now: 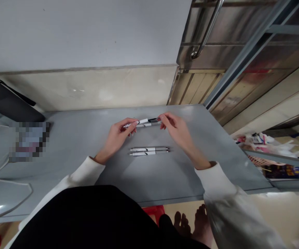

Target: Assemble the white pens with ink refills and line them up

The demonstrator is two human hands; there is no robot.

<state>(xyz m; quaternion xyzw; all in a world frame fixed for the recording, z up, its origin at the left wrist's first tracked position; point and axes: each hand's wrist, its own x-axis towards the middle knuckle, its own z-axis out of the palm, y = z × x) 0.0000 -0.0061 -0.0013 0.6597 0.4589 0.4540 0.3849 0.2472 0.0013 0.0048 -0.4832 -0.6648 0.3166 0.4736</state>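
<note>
My left hand (pixel 118 135) pinches the left end of a white and black pen (pixel 143 121) above the grey table. At the pen's right end are the fingertips of my right hand (pixel 174 128), closed together around its tip. Just below this pen is another white pen (pixel 145 125), close to the same fingers; whether it is held or lies on the table is unclear. Nearer to me, two similar pens lie side by side on the table, an upper one (pixel 143 149) and a lower one (pixel 146 153), both pointing left to right.
The grey table (pixel 74 138) meets a tiled wall (pixel 100 90). At the left stand a dark cylindrical case (pixel 12 100), a blurred-out object (pixel 29 141) and a clear item with a white cable (pixel 7 181). Plastic bags (pixel 273 145) are beyond the right edge.
</note>
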